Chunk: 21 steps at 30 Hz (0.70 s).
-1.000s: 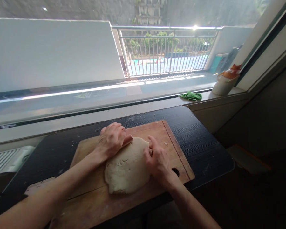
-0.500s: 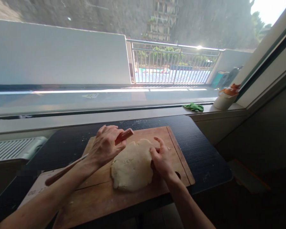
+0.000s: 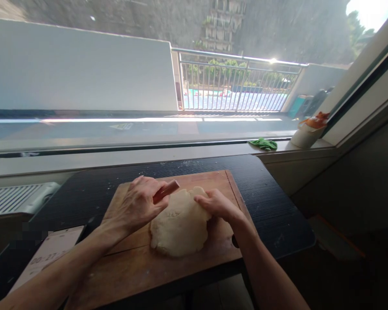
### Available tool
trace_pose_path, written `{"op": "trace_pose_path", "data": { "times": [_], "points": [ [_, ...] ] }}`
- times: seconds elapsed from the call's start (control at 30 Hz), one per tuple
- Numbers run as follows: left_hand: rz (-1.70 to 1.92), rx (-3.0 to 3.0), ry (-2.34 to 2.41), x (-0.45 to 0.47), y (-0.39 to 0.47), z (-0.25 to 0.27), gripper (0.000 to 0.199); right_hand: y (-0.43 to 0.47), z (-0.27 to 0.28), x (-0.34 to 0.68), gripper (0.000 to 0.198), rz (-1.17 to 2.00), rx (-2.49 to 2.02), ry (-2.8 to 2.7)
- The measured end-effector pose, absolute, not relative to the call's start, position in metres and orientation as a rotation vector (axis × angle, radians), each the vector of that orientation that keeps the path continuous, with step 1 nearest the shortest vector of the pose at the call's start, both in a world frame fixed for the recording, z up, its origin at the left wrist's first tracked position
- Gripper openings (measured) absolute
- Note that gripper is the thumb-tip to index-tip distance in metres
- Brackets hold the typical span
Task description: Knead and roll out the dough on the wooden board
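Observation:
A flat, uneven sheet of pale dough point(image 3: 179, 228) lies on the wooden cutting board point(image 3: 132, 267). My left hand point(image 3: 144, 196) is closed round a wooden rolling pin point(image 3: 168, 190), held above the upper left edge of the dough. One end of the pin sticks out past my fingers; the rest is hidden by my hand and forearm. My right hand point(image 3: 218, 203) pinches the dough's upper right edge, thumb on top and the other fingers curled out of sight below.
The board rests on a black table point(image 3: 265, 202) dusted with flour at its far side. A phone point(image 3: 48, 254) with timer digits lies left, partly behind my forearm. On the windowsill are a green cloth point(image 3: 263, 144) and a white pot point(image 3: 305, 135). A radiator point(image 3: 19, 198) stands left.
My right hand has moved up and slightly left, closing on the dough's edge. My left hand has shifted slightly left and down with the rolling pin, whose near end is now hidden.

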<state>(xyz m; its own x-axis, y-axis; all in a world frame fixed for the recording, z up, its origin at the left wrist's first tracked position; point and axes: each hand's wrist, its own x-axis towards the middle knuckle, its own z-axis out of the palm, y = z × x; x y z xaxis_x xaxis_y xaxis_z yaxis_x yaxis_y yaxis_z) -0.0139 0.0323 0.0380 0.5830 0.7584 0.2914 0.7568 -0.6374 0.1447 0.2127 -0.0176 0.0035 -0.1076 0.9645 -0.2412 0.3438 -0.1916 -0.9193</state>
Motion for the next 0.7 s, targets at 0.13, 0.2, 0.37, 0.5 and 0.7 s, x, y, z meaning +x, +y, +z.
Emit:
{"op": "trace_pose_path", "data": {
  "times": [0.13, 0.2, 0.37, 0.5, 0.7],
  "points": [
    [0.472, 2.781, 1.431, -0.022, 0.033, 0.037, 0.027, -0.017, 0.001, 0.181, 0.032, 1.283, -1.326, -1.3],
    [0.455, 2.781, 1.462, -0.027, 0.033, 0.038, 0.029, -0.029, -0.001, 0.176, 0.034, 1.246, -1.341, -1.206],
    [0.503, 2.794, 1.387, -0.025, 0.032, 0.036, 0.025, -0.056, -0.002, 0.193, 0.024, 0.877, -1.714, -1.518],
    [0.476, 2.818, 1.28, -0.007, 0.019, 0.027, 0.024, -0.053, -0.006, 0.197, 0.044, 0.515, -1.899, -1.523],
    [0.378, 2.803, 1.415, 0.011, 0.016, -0.002, 0.04, -0.052, -0.026, 0.187, 0.045, 0.294, -1.899, -1.665]
  ]
}}
